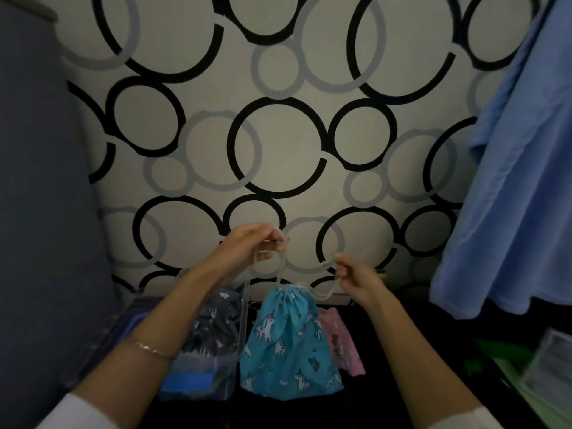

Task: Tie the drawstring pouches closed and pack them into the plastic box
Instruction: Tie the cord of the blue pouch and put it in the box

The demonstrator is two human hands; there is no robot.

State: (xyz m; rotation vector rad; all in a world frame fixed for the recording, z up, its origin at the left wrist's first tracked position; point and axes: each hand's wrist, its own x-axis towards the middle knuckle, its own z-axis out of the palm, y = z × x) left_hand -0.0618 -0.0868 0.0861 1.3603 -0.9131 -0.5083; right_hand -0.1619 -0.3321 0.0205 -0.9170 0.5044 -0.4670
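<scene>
Cords (279, 274) of the blue pouch (291, 345) are pinched by left hand (253, 246) and right hand (356, 277). Plastic box (242, 323) lies at its 9 o'clock, pink pouch (342, 343) at 3 o'clock.

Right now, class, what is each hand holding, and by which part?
Both hold the turquoise unicorn-print fabric pouch by its pale drawstring cord: the left hand pinches a loop above the gathered mouth, the right hand pinches the cord to the right.
</scene>
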